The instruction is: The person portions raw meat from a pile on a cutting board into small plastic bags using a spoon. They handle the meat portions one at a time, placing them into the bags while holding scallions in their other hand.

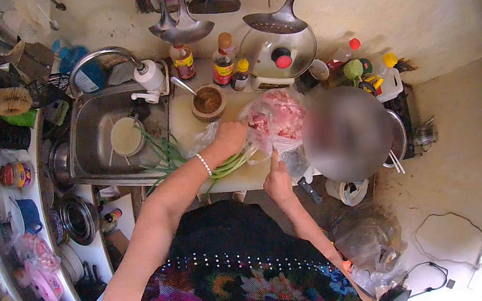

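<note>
A clear plastic bag of minced meat (280,114) lies on the counter in front of me. My left hand (231,139), with a beaded bracelet at the wrist, is closed on the bag's left edge. At the bag's near edge is my right hand (278,182), its index finger stretched out to the plastic and the other fingers curled. Whether it pinches the plastic is not clear. Green onions (229,165) lie beneath my left wrist, their leaves reaching the sink. A cleaver (298,167) rests right of my right hand, its dark handle jutting past the counter edge.
A stone mortar (208,103) with a spoon stands behind my left hand. To the left is a metal sink (93,130) holding a bowl (127,136). Sauce bottles (223,66) and a glass lid (280,51) line the wall under hanging ladles (187,27). A blurred patch hides the right side.
</note>
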{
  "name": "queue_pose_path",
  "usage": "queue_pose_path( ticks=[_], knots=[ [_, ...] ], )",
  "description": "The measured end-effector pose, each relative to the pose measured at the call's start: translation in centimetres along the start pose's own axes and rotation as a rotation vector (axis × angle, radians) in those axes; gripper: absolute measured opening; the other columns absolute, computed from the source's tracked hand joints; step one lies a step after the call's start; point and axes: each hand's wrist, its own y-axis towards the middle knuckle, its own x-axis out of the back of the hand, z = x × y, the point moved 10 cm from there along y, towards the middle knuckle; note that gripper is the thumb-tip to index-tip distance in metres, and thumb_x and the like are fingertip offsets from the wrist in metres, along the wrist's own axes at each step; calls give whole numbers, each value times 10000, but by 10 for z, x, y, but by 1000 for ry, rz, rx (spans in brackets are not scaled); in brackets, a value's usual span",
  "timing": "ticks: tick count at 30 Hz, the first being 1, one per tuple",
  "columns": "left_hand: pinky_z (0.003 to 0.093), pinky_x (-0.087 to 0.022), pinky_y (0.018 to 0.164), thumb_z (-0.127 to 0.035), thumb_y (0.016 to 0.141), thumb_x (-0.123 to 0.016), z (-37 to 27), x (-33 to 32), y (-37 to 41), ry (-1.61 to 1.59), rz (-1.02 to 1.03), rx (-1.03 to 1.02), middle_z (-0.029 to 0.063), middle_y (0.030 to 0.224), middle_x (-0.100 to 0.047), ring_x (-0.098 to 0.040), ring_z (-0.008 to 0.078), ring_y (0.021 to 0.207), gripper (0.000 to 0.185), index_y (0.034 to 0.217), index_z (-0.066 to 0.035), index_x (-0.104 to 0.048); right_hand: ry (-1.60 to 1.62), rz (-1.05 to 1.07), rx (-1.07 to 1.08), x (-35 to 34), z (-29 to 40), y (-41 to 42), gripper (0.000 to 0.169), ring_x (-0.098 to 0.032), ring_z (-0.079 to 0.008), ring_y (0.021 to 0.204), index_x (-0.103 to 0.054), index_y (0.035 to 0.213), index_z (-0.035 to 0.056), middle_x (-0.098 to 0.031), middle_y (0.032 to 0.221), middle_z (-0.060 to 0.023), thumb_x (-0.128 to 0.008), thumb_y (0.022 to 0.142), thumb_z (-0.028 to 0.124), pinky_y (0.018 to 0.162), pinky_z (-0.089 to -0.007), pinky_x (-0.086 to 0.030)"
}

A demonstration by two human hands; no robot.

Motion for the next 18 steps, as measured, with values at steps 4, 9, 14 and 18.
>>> queue_pose_path(
  ticks=[4, 9, 14, 18],
  knots=[
    [424, -494, 585, -68, 722, -495, 3, 1, 1, 3, -18, -22, 197, 747, -611, -615, 321, 669, 234, 940, 8, -533, -200, 176, 14, -9, 3, 16, 691, -548, -377, 700, -235, 1288, -35, -492, 867, -245, -517, 657, -31, 579, -416, -472],
    [412, -489, 629, -80, 723, -506, 3, 9, -8, 14, 33, -58, 186, 755, -610, -616, 306, 705, 198, 894, 10, -547, -484, 236, 166, 4, -16, 7, 691, -578, -322, 700, -251, 1293, -1, -505, 870, -208, -545, 668, -4, 569, -377, -496],
    [414, -481, 648, -66, 692, -543, 3, 23, -14, -38, 47, -54, 180, 761, -610, -611, 314, 726, 215, 892, 11, -546, -521, 227, 143, 33, -30, -16, 642, -582, -303, 662, -242, 1309, 17, -505, 845, -191, -493, 718, 4, 557, -377, -501],
    [444, -472, 649, -75, 704, -510, 1, 14, -13, -54, 43, -100, 191, 754, -603, -597, 348, 724, 227, 919, -2, -511, -455, 201, 100, 44, -41, -34, 667, -572, -335, 663, -248, 1305, 15, -502, 852, -213, -503, 690, -13, 550, -402, -488]
  ],
)
